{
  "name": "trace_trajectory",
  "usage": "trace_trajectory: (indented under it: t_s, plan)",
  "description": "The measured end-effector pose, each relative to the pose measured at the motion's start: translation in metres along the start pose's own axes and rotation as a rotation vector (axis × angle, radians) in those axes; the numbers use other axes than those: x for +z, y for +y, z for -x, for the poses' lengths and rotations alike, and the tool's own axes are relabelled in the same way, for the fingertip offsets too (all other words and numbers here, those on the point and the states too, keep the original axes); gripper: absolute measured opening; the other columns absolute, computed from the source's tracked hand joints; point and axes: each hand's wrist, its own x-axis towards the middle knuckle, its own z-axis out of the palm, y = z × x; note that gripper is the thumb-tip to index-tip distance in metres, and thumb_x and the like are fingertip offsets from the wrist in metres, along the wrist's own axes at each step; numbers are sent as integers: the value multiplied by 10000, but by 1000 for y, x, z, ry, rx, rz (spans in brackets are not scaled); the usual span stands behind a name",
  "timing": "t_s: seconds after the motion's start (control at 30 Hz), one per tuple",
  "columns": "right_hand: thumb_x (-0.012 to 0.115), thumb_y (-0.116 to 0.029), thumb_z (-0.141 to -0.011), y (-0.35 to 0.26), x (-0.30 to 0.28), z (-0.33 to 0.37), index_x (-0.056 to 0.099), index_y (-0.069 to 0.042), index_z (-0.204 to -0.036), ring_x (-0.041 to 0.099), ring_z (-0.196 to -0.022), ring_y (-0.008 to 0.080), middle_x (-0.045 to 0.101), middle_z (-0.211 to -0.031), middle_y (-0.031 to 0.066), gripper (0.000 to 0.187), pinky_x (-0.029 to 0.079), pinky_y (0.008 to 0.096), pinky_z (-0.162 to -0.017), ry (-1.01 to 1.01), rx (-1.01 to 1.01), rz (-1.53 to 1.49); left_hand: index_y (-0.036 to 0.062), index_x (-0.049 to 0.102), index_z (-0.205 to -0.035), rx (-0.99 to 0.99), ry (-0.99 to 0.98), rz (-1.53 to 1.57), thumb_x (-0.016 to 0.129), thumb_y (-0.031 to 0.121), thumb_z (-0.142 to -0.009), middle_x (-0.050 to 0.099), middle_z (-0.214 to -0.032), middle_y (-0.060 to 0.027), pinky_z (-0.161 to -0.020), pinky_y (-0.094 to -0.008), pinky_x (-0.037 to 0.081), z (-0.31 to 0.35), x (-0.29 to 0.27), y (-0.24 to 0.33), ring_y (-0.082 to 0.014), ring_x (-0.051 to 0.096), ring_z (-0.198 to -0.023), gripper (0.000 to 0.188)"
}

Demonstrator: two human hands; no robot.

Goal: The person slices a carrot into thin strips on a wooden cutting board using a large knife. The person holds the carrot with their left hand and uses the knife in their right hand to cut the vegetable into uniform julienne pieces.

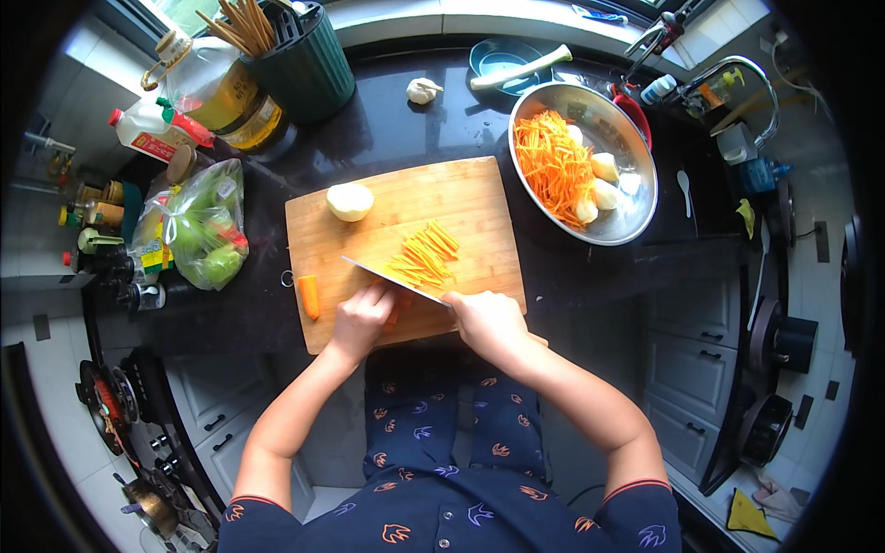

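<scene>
A wooden cutting board (433, 192) lies in front of me on the dark counter. My right hand (489, 323) grips a kitchen knife (387, 276), its blade angled to the left across the board. Closed fingers of my left hand (364, 318) press on a carrot (393, 311), mostly hidden behind the hand and blade. Just beyond the blade is a pile of carrot strips (426, 254). A separate carrot piece (309, 297) rests at the board's left edge, and a pale, cut round vegetable (350, 202) sits near the far left corner.
Right of the board, a metal bowl (636, 198) holds shredded carrot and pale chunks. Behind stand garlic (423, 90), a teal plate (489, 60) and a green chopstick holder (309, 78). At left are an oil jug (217, 88) and a bag of green vegetables (207, 221).
</scene>
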Motion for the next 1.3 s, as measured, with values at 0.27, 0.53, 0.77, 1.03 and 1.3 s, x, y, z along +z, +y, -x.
trace_trajectory:
  t_s: [0.27,0.53,0.77,1.03,1.3]
  plan:
    - [583,-144,-935,-3,-13,18,705,-133,-1157,707,-681,367,698,-728,171,254,567,480,-611,5,-21,37,133,692,-871,-37,19,23,789,146,-743,645,-793,-34,-583,-341,571,5,4,0,-210,683,-739,161]
    - [584,-68,-877,-7,0,20,645,-94,-1070,711,-665,363,688,-693,169,205,565,468,-594,43,-26,81,139,689,-814,-7,40,30,780,108,-698,628,-764,-36,-561,-349,562,6,2,0,-218,674,-719,151]
    - [578,-77,-892,-11,14,2,640,-93,-1034,708,-681,377,684,-693,177,156,568,482,-625,62,-2,21,122,725,-845,-14,-96,25,766,105,-692,659,-790,-47,-571,-357,558,7,3,-7,-231,681,-700,159]
    - [560,-130,-937,-5,-9,10,695,-108,-1150,703,-698,393,698,-741,194,253,568,502,-643,7,-11,-2,133,684,-906,-17,62,74,769,104,-687,652,-818,-34,-605,-333,575,3,4,-3,-215,674,-716,236]
    - [572,-117,-914,-4,11,0,692,-118,-1138,709,-698,381,702,-739,181,254,572,490,-637,11,-6,40,125,697,-876,-16,3,95,784,105,-708,648,-801,-44,-585,-340,567,2,3,-2,-218,670,-691,190]
